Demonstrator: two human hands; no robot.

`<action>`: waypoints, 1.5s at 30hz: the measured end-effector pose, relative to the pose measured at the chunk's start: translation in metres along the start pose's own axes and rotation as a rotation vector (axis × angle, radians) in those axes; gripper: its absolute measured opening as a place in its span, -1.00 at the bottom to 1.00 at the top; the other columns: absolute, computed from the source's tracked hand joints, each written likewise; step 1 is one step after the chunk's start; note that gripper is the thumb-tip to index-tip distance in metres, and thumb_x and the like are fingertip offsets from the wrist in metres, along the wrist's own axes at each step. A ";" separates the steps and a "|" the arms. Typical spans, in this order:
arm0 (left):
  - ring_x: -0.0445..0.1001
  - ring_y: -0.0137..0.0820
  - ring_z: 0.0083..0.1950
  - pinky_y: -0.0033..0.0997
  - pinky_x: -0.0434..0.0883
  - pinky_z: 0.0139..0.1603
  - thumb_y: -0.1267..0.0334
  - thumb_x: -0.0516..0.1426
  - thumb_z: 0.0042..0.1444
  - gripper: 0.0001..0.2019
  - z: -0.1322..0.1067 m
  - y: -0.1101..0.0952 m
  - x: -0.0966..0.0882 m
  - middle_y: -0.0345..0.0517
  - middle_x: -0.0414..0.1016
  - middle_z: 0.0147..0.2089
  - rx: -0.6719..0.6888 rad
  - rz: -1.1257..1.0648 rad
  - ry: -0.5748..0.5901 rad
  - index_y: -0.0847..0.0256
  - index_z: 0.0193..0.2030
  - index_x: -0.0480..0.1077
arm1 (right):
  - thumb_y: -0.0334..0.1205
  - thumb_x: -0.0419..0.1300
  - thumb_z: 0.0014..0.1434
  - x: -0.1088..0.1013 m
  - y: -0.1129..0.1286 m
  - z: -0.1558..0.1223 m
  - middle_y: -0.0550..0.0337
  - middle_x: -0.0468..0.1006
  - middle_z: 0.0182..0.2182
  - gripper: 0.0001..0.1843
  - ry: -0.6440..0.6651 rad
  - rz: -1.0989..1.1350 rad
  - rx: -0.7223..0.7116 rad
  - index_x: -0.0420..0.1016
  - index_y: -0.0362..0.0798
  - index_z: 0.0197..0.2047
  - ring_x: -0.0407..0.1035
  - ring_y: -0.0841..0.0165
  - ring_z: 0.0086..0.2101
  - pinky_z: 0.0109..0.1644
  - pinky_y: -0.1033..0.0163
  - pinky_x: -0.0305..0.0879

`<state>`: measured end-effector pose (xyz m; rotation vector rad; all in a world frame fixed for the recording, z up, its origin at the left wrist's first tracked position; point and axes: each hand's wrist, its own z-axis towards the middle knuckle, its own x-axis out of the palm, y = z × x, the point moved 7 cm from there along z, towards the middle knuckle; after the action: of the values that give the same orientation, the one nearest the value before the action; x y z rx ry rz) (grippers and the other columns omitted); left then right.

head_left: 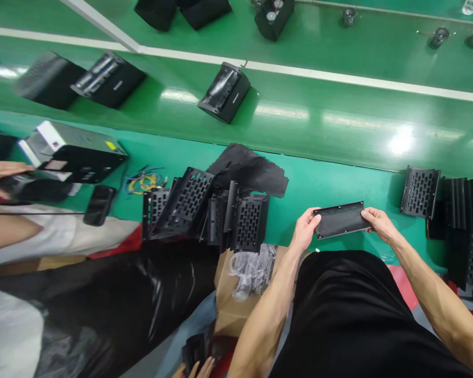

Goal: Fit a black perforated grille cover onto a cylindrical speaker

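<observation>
A flat black rectangular panel (342,219) is held level above the near edge of the green bench. My left hand (305,229) grips its left end and my right hand (378,221) grips its right end. A heap of black perforated grilles (205,210) lies to the left of my left hand, with thin black sheets (249,169) behind it. More perforated grilles (420,192) stand in a row to the right of my right hand.
Black speaker boxes (225,92) ride on the green conveyor (339,100) beyond. A cardboard box with bagged parts (247,273) sits below the bench. At the left a co-worker's arm (8,231) is beside a black-and-white device (73,152), a black handset (99,205) and coiled wires (144,181).
</observation>
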<state>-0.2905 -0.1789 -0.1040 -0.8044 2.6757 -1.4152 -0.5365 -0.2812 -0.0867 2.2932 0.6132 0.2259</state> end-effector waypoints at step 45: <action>0.58 -0.27 -0.12 -0.38 0.51 -0.16 0.05 0.34 0.02 -0.50 -0.029 -0.056 0.015 0.00 0.65 -0.06 -0.010 0.049 0.073 0.23 0.08 0.52 | 0.28 0.44 0.07 0.004 0.020 -0.058 0.30 0.47 -0.60 -0.47 0.083 0.372 -0.043 0.49 -0.03 -0.26 0.32 0.43 -0.61 -0.56 0.34 0.22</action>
<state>-0.2861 -0.1884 -0.0400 -0.6951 2.7373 -1.4498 -0.5451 -0.2559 -0.0317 2.3505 0.2132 0.5083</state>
